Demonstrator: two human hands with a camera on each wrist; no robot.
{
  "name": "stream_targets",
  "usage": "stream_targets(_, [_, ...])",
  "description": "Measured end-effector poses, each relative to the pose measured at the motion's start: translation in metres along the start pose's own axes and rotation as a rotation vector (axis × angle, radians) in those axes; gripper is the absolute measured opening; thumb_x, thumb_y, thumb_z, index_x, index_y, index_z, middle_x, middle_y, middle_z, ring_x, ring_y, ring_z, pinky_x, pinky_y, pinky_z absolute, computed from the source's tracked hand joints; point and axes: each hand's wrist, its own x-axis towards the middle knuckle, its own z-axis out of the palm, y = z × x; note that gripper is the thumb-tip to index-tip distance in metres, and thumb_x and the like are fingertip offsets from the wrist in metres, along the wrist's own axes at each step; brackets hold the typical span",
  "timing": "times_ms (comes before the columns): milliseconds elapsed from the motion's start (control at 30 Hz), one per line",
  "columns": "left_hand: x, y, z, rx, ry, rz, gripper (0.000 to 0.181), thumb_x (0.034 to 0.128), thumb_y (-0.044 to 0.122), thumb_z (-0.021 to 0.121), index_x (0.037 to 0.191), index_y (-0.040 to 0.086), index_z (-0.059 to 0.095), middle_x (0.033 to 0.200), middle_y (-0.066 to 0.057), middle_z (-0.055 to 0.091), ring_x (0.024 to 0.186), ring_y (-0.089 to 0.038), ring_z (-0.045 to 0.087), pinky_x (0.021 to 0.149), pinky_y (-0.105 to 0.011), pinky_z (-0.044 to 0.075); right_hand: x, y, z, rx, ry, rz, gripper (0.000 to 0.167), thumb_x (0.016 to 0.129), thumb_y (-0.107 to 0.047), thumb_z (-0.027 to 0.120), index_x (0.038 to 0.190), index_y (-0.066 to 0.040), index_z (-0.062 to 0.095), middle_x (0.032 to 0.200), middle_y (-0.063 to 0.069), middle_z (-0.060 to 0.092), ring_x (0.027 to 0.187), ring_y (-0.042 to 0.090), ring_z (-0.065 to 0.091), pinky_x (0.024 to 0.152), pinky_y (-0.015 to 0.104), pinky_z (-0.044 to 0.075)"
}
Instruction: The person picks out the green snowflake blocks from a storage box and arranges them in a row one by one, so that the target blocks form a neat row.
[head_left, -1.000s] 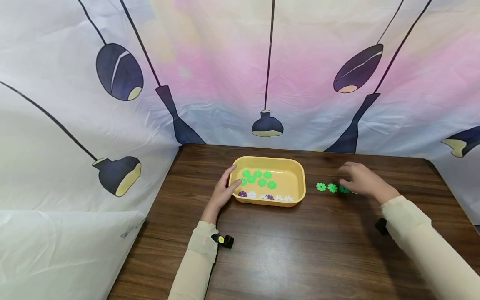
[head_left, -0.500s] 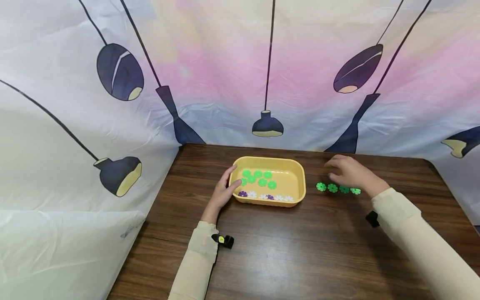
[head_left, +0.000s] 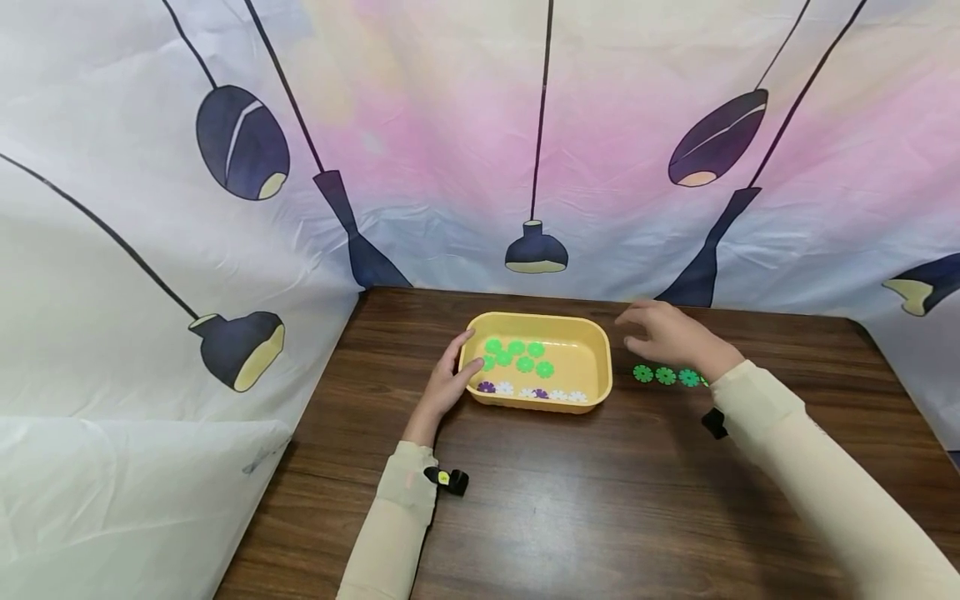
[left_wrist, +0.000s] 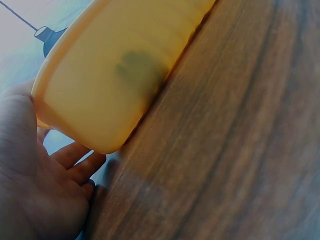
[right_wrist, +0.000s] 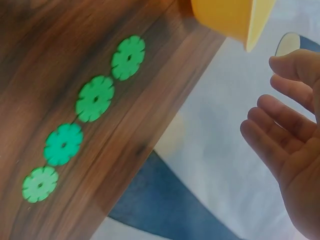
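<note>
My left hand [head_left: 444, 385] grips the left end of a yellow plastic tray [head_left: 576, 363], thumb over the rim, fingers along the outer wall. Inside, several green snowflake discs [head_left: 525, 364] lie toward the left. White snowflake discs [head_left: 505, 389] and purple snowflake discs [head_left: 487, 387] line the near wall. Just right of the tray, my right hand [head_left: 670, 336] hovers above the table with fingers relaxed and nothing in them; the right wrist view shows the bare palm [right_wrist: 305, 175]. Under and beside that hand, more green discs [right_wrist: 95, 99] form a row, one of them a bluer green [right_wrist: 63, 144].
The dark wooden table [head_left: 525, 500] reaches back to a curtain [head_left: 450, 167] printed with hanging lamps. White cloth [head_left: 135, 500] hangs along the left side. A black strap camera sits on each wrist.
My right hand has moved left from over the row of green discs toward the tray, uncovering more of the row. My left hand and the tray stay where they were.
</note>
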Motion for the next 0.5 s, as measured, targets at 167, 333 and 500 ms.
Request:
stream_targets(167, [0.007, -0.016, 0.001, -0.013, -0.005, 0.032, 0.065, 0.1078, 0.023, 0.063, 0.166, 0.014, 0.035, 0.173, -0.013, 0.024, 0.160, -0.035, 0.020, 0.125, -0.060, 0.021, 0.011, -0.008, 0.003, 0.008, 0.005, -0.032, 0.030, 0.097, -0.006, 0.071, 0.126, 0.004, 0.073, 0.127, 0.024, 0.068, 0.116, 0.041, 0.065, 0.093, 0.056, 0.057])
stream_targets(333, [0.007, -0.018, 0.001, -0.018, -0.001, 0.063, 0.064, 0.1069, 0.027, 0.065, 0.164, 0.018, 0.039, 0.172, -0.012, 0.027, 0.158, -0.035, 0.024, 0.124, -0.060, 0.025, 0.023, -0.016, 0.009, 0.008, 0.015, -0.077, 0.029, 0.095, -0.004, 0.072, 0.123, 0.003, 0.074, 0.120, 0.019, 0.071, 0.103, 0.035, 0.068, 0.085, 0.051, 0.058])
stream_targets(500, [0.005, -0.019, 0.000, -0.009, 0.009, 0.060, 0.064, 0.1068, 0.029, 0.064, 0.164, 0.019, 0.039, 0.173, -0.011, 0.027, 0.159, -0.035, 0.022, 0.125, -0.061, 0.022, 0.034, -0.026, 0.015, 0.011, -0.013, -0.082, 0.032, 0.096, -0.005, 0.071, 0.125, 0.006, 0.073, 0.119, 0.021, 0.069, 0.081, 0.027, 0.064, 0.078, 0.046, 0.054])
